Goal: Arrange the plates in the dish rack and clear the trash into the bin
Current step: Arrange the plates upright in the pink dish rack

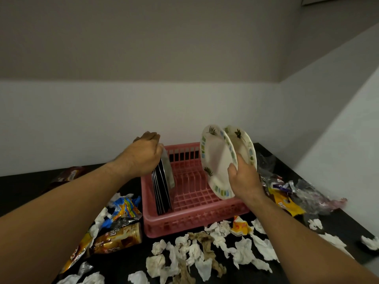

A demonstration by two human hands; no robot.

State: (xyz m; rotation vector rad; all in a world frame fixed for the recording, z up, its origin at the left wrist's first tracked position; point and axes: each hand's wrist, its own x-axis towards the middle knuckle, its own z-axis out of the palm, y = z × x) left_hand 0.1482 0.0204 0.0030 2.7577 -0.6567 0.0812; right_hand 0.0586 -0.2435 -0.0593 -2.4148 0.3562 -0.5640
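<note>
A pink plastic dish rack stands on the black counter. Several dark square plates stand upright in its left slots. My left hand grips the top edge of the rightmost of them, a grey plate. My right hand holds two white round plates with leaf patterns upright above the rack's right side, thumb between them. Crumpled white tissues and snack wrappers lie scattered in front of the rack. No bin is in view.
Clear plastic bags and coloured wrappers are piled right of the rack. A brown packet lies at the back left. The white wall stands close behind the rack, and the counter's right edge runs diagonally.
</note>
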